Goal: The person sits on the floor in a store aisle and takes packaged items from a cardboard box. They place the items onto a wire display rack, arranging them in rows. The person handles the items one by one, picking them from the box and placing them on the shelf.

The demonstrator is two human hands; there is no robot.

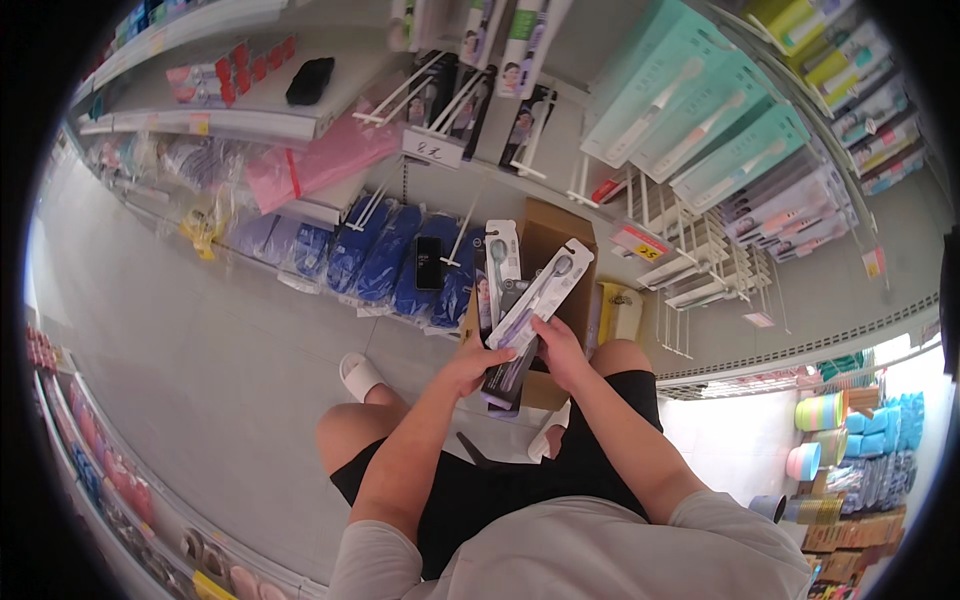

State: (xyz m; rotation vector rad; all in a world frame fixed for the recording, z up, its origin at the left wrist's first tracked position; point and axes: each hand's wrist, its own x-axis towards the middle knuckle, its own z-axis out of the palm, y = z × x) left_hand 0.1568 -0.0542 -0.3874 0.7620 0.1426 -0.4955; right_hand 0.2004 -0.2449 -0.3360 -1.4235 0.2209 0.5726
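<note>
My left hand (pixel 480 365) grips several packaged toothbrushes at their lower ends, its thumb lying across the front. On top is a white and clear toothbrush package (pixel 540 292) with a purple handle, tilted to the upper right. My right hand (pixel 561 352) holds the right edge of that same package. Below it, a dark toothbrush package (pixel 504 384) sticks out past my left palm. Another toothbrush package (pixel 501 251), with a green-grey brush, stands just beyond; whether I hold it I cannot tell. An open cardboard box (pixel 559 217) sits on the floor between my knees, partly hidden by the packages.
Hook racks (pixel 465 105) with hanging toothbrushes jut out ahead, beside large mint-green toothbrush packs (pixel 682 97). A smartphone (pixel 429 262) rests on blue plastic-wrapped goods (pixel 375 262) on the low shelf. Bare metal hooks (pixel 697 255) project at right. Slippers (pixel 214 559) line a shelf behind left.
</note>
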